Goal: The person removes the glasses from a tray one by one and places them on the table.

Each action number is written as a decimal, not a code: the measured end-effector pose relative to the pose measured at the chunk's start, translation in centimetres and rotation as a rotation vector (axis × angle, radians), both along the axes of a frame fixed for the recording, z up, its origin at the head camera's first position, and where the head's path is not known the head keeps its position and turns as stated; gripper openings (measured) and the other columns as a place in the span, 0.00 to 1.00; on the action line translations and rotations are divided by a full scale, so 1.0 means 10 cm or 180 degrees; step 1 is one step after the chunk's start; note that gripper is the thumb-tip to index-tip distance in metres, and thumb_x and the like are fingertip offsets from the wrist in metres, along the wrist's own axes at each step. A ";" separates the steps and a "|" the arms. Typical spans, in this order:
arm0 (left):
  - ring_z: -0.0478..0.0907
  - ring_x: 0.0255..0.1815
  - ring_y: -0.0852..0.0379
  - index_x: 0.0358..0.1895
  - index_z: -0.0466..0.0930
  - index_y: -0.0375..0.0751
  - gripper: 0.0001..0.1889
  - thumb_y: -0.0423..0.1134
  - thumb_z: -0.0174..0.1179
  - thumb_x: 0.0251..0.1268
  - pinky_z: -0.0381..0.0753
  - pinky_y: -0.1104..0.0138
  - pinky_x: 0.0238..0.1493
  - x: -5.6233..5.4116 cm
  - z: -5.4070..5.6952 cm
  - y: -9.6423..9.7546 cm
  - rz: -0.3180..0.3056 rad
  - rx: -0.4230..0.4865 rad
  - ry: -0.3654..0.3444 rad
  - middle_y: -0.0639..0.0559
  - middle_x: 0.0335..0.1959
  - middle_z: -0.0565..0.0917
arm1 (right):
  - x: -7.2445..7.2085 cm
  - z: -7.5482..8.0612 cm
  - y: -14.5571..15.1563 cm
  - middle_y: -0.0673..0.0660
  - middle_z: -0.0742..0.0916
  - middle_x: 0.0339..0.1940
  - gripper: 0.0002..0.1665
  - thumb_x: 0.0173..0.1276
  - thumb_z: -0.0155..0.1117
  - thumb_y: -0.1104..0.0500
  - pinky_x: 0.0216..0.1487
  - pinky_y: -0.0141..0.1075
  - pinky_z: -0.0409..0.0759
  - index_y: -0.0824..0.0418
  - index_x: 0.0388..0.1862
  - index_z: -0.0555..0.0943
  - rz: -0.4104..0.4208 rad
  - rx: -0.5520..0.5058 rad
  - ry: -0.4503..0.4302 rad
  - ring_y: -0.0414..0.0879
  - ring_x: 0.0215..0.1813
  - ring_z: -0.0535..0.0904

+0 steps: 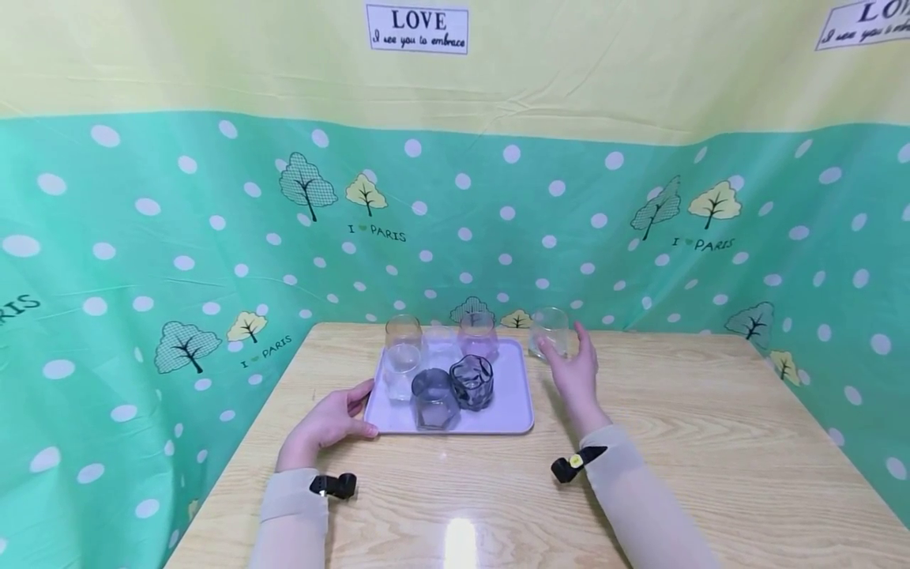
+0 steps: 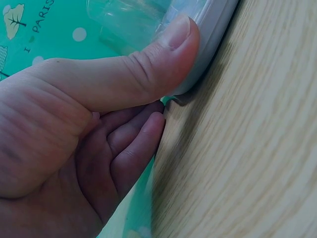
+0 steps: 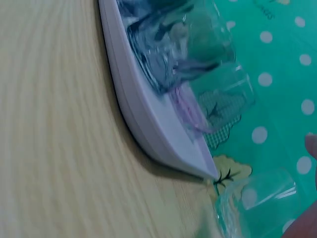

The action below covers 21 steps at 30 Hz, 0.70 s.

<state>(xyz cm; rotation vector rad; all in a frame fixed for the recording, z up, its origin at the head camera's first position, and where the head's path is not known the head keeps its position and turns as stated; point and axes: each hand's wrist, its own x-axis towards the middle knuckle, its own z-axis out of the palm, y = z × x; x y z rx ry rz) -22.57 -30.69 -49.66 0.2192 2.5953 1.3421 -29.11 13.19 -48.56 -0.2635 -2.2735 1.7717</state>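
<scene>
My left hand (image 1: 330,419) holds the front left corner of a pale lilac tray (image 1: 508,411), thumb (image 2: 158,64) over the rim and fingers by its left side. On the tray stand a smoky grey angular glass (image 1: 435,407), a dark wavy glass (image 1: 472,383), a clear glass (image 1: 400,379), an amber-tinted glass (image 1: 403,328) and a pinkish glass (image 1: 478,344). Just off the tray's back right corner is another clear glass (image 1: 550,328). Around it my right hand (image 1: 574,375) has its thumb at the front and its extended fingers along the right, a gap showing beside them.
The wooden table (image 1: 682,427) extends to both sides and in front of the tray. Close behind the glasses hangs a green dotted curtain (image 1: 498,237), which also borders the table at left and right.
</scene>
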 end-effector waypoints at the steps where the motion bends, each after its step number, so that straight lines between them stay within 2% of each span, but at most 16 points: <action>1: 0.64 0.80 0.36 0.81 0.60 0.28 0.55 0.34 0.84 0.51 0.66 0.49 0.80 0.00 0.00 0.00 -0.0007 -0.0012 0.0008 0.35 0.82 0.63 | 0.03 0.00 -0.02 0.63 0.53 0.90 0.61 0.71 0.72 0.35 0.83 0.70 0.50 0.45 0.91 0.48 -0.0029 -0.0016 0.0021 0.67 0.87 0.49; 6: 0.66 0.79 0.36 0.81 0.61 0.28 0.55 0.35 0.84 0.50 0.66 0.49 0.80 0.00 -0.02 -0.01 -0.0026 -0.0056 0.0041 0.35 0.81 0.64 | 0.15 -0.04 -0.13 0.61 0.56 0.89 0.54 0.74 0.73 0.43 0.84 0.68 0.49 0.45 0.90 0.54 -0.0144 -0.0078 0.0181 0.65 0.87 0.51; 14: 0.67 0.78 0.35 0.81 0.61 0.28 0.56 0.35 0.84 0.50 0.67 0.49 0.79 0.01 -0.02 -0.01 -0.0001 -0.0037 0.0040 0.34 0.81 0.65 | 0.26 -0.10 -0.36 0.63 0.60 0.87 0.50 0.73 0.74 0.48 0.85 0.64 0.52 0.49 0.87 0.61 -0.0028 -0.0044 0.0467 0.64 0.86 0.53; 18: 0.68 0.78 0.35 0.81 0.61 0.29 0.56 0.35 0.84 0.50 0.67 0.49 0.79 0.01 -0.02 -0.01 0.0010 -0.0045 0.0047 0.34 0.81 0.65 | 0.29 -0.09 -0.49 0.61 0.64 0.86 0.49 0.74 0.74 0.51 0.83 0.62 0.59 0.52 0.87 0.61 0.0180 -0.0123 0.0550 0.61 0.85 0.57; 21: 0.68 0.78 0.35 0.81 0.61 0.29 0.55 0.35 0.84 0.50 0.67 0.49 0.79 0.01 -0.01 0.00 0.0014 -0.0036 0.0058 0.34 0.81 0.65 | 0.31 -0.07 -0.59 0.60 0.69 0.84 0.49 0.74 0.75 0.52 0.80 0.59 0.65 0.54 0.87 0.61 0.0520 -0.0191 0.0535 0.60 0.83 0.62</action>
